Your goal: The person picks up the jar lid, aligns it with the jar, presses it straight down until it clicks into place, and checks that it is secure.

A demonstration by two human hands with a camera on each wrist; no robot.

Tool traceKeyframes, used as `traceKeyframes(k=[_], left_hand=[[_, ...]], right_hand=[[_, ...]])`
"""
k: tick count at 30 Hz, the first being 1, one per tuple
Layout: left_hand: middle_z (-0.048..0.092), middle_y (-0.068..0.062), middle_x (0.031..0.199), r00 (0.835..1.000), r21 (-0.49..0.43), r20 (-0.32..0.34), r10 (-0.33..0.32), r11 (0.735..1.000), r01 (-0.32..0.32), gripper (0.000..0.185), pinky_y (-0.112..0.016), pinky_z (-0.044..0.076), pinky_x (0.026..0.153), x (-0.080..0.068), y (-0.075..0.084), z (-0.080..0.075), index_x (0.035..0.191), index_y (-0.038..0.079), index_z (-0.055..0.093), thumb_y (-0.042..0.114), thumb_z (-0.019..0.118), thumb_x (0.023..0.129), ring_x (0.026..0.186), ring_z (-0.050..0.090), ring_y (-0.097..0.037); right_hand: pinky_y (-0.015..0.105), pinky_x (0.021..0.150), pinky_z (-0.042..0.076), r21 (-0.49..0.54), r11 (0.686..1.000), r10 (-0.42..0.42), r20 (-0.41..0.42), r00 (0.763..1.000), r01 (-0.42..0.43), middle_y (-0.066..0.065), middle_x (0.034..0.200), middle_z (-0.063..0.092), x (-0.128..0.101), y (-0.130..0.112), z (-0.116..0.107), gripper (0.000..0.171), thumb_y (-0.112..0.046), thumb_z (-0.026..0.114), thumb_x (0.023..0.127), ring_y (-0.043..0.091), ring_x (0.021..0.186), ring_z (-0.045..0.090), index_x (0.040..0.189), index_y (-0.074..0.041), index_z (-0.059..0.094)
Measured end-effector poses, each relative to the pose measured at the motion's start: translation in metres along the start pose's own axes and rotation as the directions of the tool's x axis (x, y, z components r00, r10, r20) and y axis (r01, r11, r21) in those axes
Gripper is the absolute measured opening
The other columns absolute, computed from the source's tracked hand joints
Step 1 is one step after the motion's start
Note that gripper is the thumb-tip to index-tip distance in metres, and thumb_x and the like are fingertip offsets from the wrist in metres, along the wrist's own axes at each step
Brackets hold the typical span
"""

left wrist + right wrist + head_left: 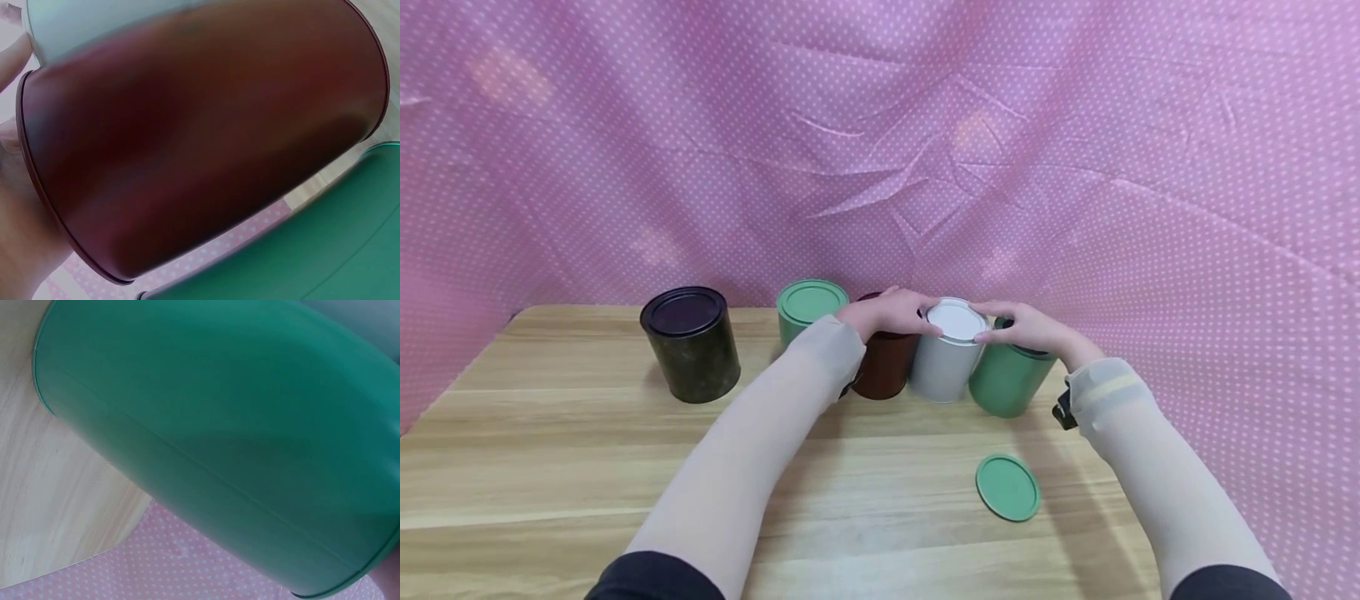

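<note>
Pale grey tin (943,367) with white lid (956,320), upright between brown tin (886,365) and green tin (1006,379); lid rim pinched by left hand (889,312) and right hand (1028,327).

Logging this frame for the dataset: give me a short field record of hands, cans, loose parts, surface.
left hand: reaches over the brown can, fingers on the white lid
right hand: over the open green can, fingers on the same lid
white can: upright, between the brown and green cans
loose green lid: flat on the table, nearer the camera
other cans: black can at left; lidded green can behind the left arm
backdrop: pink dotted cloth
</note>
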State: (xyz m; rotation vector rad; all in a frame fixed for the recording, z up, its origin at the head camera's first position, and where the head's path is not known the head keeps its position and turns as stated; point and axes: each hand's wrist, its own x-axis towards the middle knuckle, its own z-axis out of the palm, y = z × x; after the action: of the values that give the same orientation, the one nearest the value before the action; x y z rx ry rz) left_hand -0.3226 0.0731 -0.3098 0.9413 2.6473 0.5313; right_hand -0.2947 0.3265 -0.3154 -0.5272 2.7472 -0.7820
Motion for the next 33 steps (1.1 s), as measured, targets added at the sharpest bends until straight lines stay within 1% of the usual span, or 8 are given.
traceKeyframes(k=[5, 10, 12, 15, 19, 25, 28, 33], left_hand=[[0.041, -0.004, 0.153, 1.0, 0.011, 0.004, 0.003, 1.0, -0.003, 0.07, -0.047, 0.002, 0.123, 0.0, -0.002, -0.002, 0.152, 0.013, 0.032, 0.044, 0.057, 0.094, 0.144, 0.033, -0.021], [0.041, -0.003, 0.153, 1.0, -0.017, 0.013, -0.022, 1.0, 0.022, 0.069, -0.046, 0.003, 0.123, 0.002, -0.001, -0.004, 0.151, 0.014, 0.033, 0.044, 0.057, 0.094, 0.144, 0.032, -0.022], [0.041, -0.003, 0.153, 0.999, -0.038, 0.016, -0.04, 0.998, 0.04, 0.069, -0.046, 0.007, 0.122, 0.002, 0.0, -0.006, 0.151, 0.015, 0.035, 0.043, 0.059, 0.093, 0.145, 0.03, -0.024], [0.041, -0.003, 0.153, 0.998, -0.065, 0.017, -0.065, 0.996, 0.066, 0.068, -0.046, 0.017, 0.121, 0.002, 0.002, -0.009, 0.149, 0.016, 0.039, 0.042, 0.061, 0.091, 0.144, 0.03, -0.026], [0.042, -0.004, 0.152, 0.996, -0.076, 0.015, -0.091, 0.993, 0.092, 0.067, -0.044, 0.027, 0.118, 0.003, 0.002, -0.011, 0.148, 0.017, 0.041, 0.042, 0.063, 0.09, 0.143, 0.033, -0.026], [0.043, -0.007, 0.151, 0.995, -0.113, 0.027, -0.092, 0.989, 0.095, 0.067, -0.043, 0.029, 0.117, 0.004, 0.001, -0.012, 0.148, 0.012, 0.041, 0.037, 0.064, 0.089, 0.14, 0.037, -0.026], [0.043, -0.008, 0.151, 0.996, -0.127, 0.031, -0.089, 0.988, 0.092, 0.067, -0.042, 0.03, 0.117, 0.005, 0.0, -0.012, 0.147, 0.011, 0.041, 0.035, 0.064, 0.089, 0.14, 0.038, -0.026], [0.042, -0.009, 0.151, 0.997, -0.133, 0.042, -0.071, 0.988, 0.076, 0.067, -0.041, 0.029, 0.117, 0.006, -0.002, -0.012, 0.147, 0.01, 0.04, 0.034, 0.064, 0.089, 0.14, 0.037, -0.026]], right_hand=[[0.064, 0.114, 0.019, 0.011, 1.0, 0.012, -0.001, 1.0, -0.012, 0.012, 0.156, 0.034, -0.001, -0.003, 0.0, 0.07, -0.044, 0.068, 0.088, 0.038, 0.145, 0.024, 0.148, -0.02, 0.041], [0.065, 0.114, 0.017, 0.03, 0.999, 0.016, 0.009, 1.0, -0.016, 0.013, 0.157, 0.032, -0.002, -0.007, -0.002, 0.07, -0.043, 0.067, 0.089, 0.039, 0.145, 0.022, 0.149, -0.019, 0.04], [0.065, 0.114, 0.017, 0.042, 0.999, 0.023, 0.015, 1.0, -0.023, 0.013, 0.157, 0.032, -0.001, -0.008, -0.003, 0.07, -0.042, 0.067, 0.089, 0.039, 0.146, 0.022, 0.149, -0.019, 0.039], [0.065, 0.114, 0.018, 0.056, 0.997, 0.053, 0.02, 0.998, -0.054, 0.013, 0.156, 0.033, 0.0, -0.01, -0.004, 0.071, -0.042, 0.068, 0.088, 0.04, 0.145, 0.023, 0.149, -0.019, 0.04], [0.065, 0.113, 0.02, 0.043, 0.994, 0.102, 0.027, 0.994, -0.103, 0.016, 0.154, 0.036, 0.004, -0.015, -0.006, 0.073, -0.045, 0.07, 0.085, 0.041, 0.144, 0.025, 0.148, -0.021, 0.042], [0.067, 0.112, 0.021, -0.011, 0.99, 0.141, 0.046, 0.989, -0.141, 0.021, 0.152, 0.037, 0.006, -0.024, -0.006, 0.072, -0.045, 0.069, 0.086, 0.045, 0.142, 0.027, 0.148, -0.021, 0.041], [0.068, 0.111, 0.022, -0.02, 0.989, 0.145, 0.052, 0.988, -0.144, 0.023, 0.151, 0.037, 0.006, -0.028, -0.006, 0.071, -0.043, 0.067, 0.087, 0.046, 0.141, 0.027, 0.148, -0.019, 0.041], [0.067, 0.111, 0.022, -0.022, 0.989, 0.144, 0.042, 0.989, -0.143, 0.021, 0.152, 0.036, 0.006, -0.025, -0.004, 0.071, -0.043, 0.068, 0.087, 0.045, 0.142, 0.026, 0.149, -0.02, 0.04]])
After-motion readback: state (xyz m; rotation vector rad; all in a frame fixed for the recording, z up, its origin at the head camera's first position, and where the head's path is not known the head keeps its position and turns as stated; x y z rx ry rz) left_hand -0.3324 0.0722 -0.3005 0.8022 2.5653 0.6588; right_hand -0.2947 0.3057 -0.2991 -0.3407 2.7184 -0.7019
